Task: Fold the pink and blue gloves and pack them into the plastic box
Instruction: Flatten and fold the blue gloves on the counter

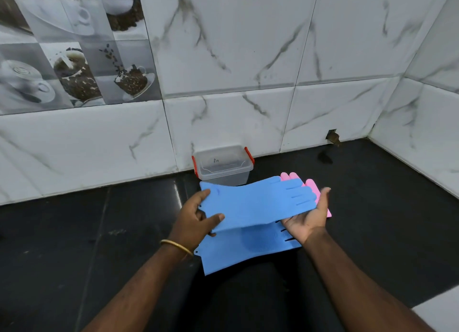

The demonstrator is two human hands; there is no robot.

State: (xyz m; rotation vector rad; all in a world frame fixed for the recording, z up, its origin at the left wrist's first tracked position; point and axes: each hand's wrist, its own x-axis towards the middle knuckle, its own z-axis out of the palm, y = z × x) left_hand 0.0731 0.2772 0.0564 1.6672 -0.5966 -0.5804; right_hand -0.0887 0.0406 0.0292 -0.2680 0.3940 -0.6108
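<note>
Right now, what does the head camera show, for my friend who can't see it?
Two hands hold up a blue glove: the left hand pinches its cuff, the right hand supports its fingers. Another blue glove and a pink glove lie beneath, before a closed plastic box by a tiled wall.

Matt rubbery gloves, clear plastic, glossy tile and stone.

The upper blue glove [253, 202] looks smooth and matt; the lower blue glove [250, 247] shows a bristled, nubbed palm patch. The far plastic box [223, 169] is translucent with glossy red clips. The counter [99, 232] is polished black, the wall tiles [248, 58] glossy marbled.
</note>
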